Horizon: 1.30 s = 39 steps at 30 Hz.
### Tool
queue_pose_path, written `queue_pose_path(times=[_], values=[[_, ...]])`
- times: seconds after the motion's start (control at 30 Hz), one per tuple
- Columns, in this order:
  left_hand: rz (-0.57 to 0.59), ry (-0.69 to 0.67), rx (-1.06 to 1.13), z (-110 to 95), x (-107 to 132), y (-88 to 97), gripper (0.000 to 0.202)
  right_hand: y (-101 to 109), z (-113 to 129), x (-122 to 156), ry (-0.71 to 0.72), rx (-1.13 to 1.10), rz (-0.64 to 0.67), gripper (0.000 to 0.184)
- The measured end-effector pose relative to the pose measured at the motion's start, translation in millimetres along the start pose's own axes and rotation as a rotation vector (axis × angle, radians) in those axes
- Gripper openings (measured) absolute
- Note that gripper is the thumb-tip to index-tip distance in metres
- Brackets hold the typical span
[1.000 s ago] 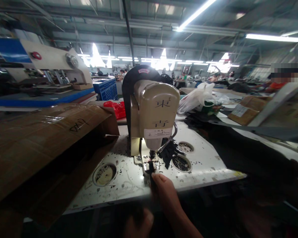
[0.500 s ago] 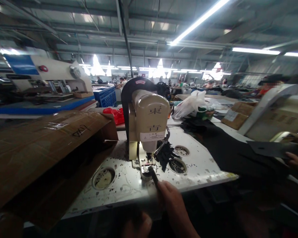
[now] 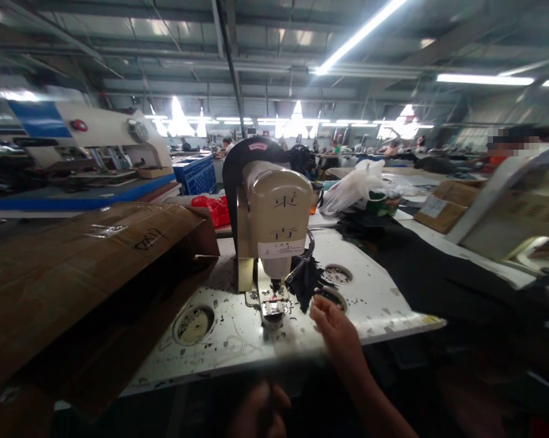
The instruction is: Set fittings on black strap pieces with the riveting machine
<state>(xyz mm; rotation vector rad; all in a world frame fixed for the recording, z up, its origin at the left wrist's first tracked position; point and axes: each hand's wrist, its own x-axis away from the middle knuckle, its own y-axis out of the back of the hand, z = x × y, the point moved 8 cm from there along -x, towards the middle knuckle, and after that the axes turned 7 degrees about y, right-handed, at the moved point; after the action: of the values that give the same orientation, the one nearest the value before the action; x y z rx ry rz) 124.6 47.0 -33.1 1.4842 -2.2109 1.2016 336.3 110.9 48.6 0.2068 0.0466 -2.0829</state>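
A beige industrial sewing machine [image 3: 276, 213] stands on a white worktable [image 3: 383, 304], with its lit presser foot [image 3: 273, 306] over the needle plate. My right hand [image 3: 335, 331] reaches over the table's front edge, just right of the presser foot. Its fingertips are pressed together beside a pile of black fabric strips [image 3: 307, 278] and a round hole in the table [image 3: 334, 297]. What they pinch, if anything, does not show. My left hand [image 3: 260, 413] hangs below the table edge in shadow, dark and blurred.
A large flattened cardboard box [image 3: 87, 267] leans over the table's left side. Black fabric [image 3: 438, 274] covers the right. Behind are a red bag [image 3: 217, 207], a white plastic bag [image 3: 356, 182], a blue crate [image 3: 196, 173] and another machine [image 3: 520, 207]. People work in the distance.
My right hand has pulled the black strip away from the presser foot and moved right, toward the pile of black strips. The strip is no longer seen at the needle.
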Motion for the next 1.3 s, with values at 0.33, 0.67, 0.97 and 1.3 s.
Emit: queue_pose_path(times=[0.33, 0.67, 0.97, 1.3], values=[[-0.119, 0.188, -0.054, 12.0, 8.1, -21.8, 0.076, -45.3, -11.1, 101.5, -0.213, -0.155, 0.363, 0.030], [-0.320, -0.042, -0.190, -20.6, 15.8, -10.8, 0.079, -14.4, -35.6, 89.2, -0.309, -0.475, 0.136, 0.036], [-0.340, -0.349, -0.310, -66.9, 13.0, 11.2, 0.059, -22.2, -43.6, 103.3, -0.351, -0.506, 0.342, 0.044], [0.163, -0.252, -0.548, -76.3, 28.1, -41.0, 0.036, -57.7, -25.1, 121.1, -0.500, -0.682, 0.785, 0.055]])
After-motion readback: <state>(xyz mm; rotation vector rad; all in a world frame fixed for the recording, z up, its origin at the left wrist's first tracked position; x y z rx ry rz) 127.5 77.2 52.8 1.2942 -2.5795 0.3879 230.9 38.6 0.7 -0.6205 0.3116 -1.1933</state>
